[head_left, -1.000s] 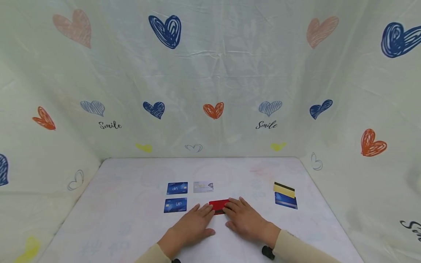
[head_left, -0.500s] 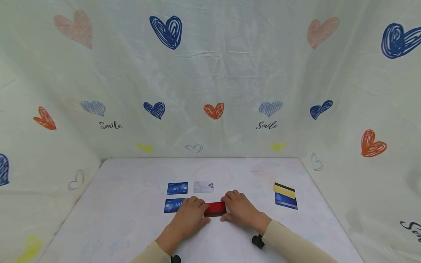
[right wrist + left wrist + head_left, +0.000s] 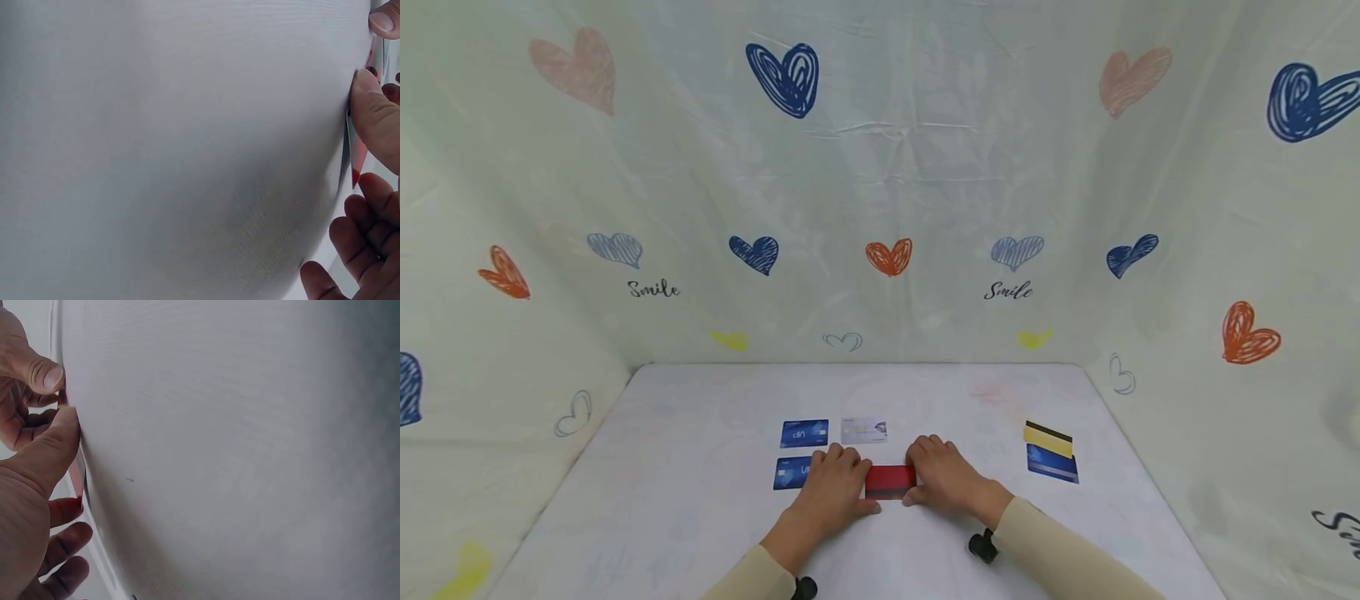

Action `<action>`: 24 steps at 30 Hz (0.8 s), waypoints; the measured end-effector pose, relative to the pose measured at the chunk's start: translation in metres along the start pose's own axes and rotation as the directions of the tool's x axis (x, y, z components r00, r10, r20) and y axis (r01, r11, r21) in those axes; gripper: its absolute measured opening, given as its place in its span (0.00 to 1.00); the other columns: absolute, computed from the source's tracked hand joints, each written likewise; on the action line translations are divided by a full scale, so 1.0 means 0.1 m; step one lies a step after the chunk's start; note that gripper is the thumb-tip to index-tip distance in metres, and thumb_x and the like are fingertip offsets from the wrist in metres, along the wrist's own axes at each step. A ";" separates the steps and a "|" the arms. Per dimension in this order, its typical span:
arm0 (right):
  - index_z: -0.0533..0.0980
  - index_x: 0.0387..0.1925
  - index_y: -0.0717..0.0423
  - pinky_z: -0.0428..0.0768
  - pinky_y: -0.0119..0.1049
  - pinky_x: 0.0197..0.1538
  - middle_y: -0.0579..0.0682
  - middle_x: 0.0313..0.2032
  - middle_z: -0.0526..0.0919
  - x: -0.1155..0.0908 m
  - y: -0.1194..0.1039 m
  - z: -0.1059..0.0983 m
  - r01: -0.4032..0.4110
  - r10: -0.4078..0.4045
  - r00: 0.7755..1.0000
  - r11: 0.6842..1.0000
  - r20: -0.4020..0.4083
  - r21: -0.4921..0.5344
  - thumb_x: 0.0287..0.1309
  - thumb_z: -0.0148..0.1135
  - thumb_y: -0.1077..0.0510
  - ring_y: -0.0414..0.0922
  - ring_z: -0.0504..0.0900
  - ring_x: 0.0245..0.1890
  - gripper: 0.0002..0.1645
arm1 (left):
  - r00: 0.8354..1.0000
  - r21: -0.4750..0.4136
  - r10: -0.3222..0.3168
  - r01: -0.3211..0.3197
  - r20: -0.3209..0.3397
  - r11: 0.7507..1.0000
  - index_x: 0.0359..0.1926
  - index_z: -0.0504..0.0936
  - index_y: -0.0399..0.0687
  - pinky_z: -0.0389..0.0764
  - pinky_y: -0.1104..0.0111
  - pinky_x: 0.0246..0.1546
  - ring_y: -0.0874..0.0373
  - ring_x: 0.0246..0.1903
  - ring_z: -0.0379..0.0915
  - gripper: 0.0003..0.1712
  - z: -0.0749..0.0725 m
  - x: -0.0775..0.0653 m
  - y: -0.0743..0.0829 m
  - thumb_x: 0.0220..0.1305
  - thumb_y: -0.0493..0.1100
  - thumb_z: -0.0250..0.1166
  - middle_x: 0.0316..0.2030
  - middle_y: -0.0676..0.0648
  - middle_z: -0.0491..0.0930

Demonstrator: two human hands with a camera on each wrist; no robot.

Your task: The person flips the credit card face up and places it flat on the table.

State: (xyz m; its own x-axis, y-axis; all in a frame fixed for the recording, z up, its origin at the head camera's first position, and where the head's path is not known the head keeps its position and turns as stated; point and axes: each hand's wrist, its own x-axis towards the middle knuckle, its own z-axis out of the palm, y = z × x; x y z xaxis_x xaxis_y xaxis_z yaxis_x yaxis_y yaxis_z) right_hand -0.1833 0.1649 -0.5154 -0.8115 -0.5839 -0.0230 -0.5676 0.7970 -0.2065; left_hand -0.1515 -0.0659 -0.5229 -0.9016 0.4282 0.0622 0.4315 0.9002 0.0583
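Note:
A red card (image 3: 891,481) with a dark stripe along its near side lies between the two hands at the table's middle. My left hand (image 3: 827,492) pinches its left end, thumb at the near corner and fingertips at the far one. At the right end my right hand (image 3: 947,479) pinches it the same way. In the left wrist view the red card (image 3: 77,477) shows edge-on between the left thumb (image 3: 61,434) and index finger. The right wrist view also has the red card (image 3: 357,153) edge-on, between the right thumb (image 3: 372,109) and fingers.
Beside the left hand lies a blue VIP card (image 3: 792,473), partly covered by it. Behind are another blue card (image 3: 805,433) and a silver card (image 3: 863,430). To the right, a yellow card (image 3: 1048,437) overlaps a blue card (image 3: 1052,463). The white table (image 3: 662,500) meets a heart-printed curtain (image 3: 940,317).
The red card has shifted slightly left and nearer the person. Both hands, earlier laid with fingers over the card, now pinch its ends. The left hand now covers part of the VIP card.

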 end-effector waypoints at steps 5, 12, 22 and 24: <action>0.77 0.48 0.50 0.72 0.41 0.49 0.43 0.45 0.77 -0.02 0.01 0.01 0.011 -0.011 1.000 1.000 0.001 0.012 0.56 0.80 0.40 0.41 0.71 0.46 0.29 | 1.000 -0.038 0.000 0.001 0.018 0.999 0.58 0.84 0.51 0.73 0.53 0.52 0.52 0.49 0.69 0.39 -0.02 0.02 0.00 0.55 0.70 0.77 0.50 0.49 0.81; 0.77 0.50 0.50 0.72 0.40 0.48 0.43 0.46 0.79 -0.03 0.01 0.00 0.043 -0.042 0.999 0.999 -0.013 0.020 0.58 0.79 0.42 0.40 0.72 0.47 0.27 | 1.000 -0.090 0.005 -0.003 0.029 0.996 0.53 0.81 0.50 0.69 0.56 0.47 0.54 0.47 0.67 0.37 -0.09 0.05 0.00 0.52 0.67 0.80 0.43 0.50 0.79; 0.76 0.57 0.49 0.78 0.42 0.50 0.44 0.50 0.80 -0.05 -0.02 0.03 0.047 -0.049 0.998 0.998 -0.041 -0.050 0.61 0.74 0.38 0.41 0.73 0.50 0.31 | 1.000 -0.080 0.009 -0.011 -0.019 0.997 0.57 0.82 0.50 0.70 0.53 0.51 0.52 0.51 0.69 0.36 -0.15 0.05 -0.02 0.54 0.65 0.78 0.49 0.49 0.80; 0.76 0.58 0.49 0.79 0.42 0.51 0.44 0.50 0.80 -0.04 -0.03 0.03 0.044 -0.046 0.998 0.998 -0.047 -0.053 0.61 0.74 0.38 0.41 0.74 0.50 0.31 | 0.999 -0.076 0.013 -0.016 -0.030 0.997 0.58 0.82 0.50 0.71 0.53 0.53 0.51 0.52 0.69 0.37 -0.17 0.05 -0.03 0.55 0.65 0.77 0.51 0.48 0.81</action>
State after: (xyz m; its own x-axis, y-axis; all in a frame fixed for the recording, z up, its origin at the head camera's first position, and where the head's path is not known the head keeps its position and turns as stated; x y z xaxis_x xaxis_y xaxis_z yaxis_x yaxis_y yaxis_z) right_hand -0.1779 0.1648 -0.5176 -0.7900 -0.6122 0.0328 -0.6092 0.7778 -0.1549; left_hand -0.1565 -0.0674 -0.5063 -0.8943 0.4376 0.0931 0.4467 0.8848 0.1325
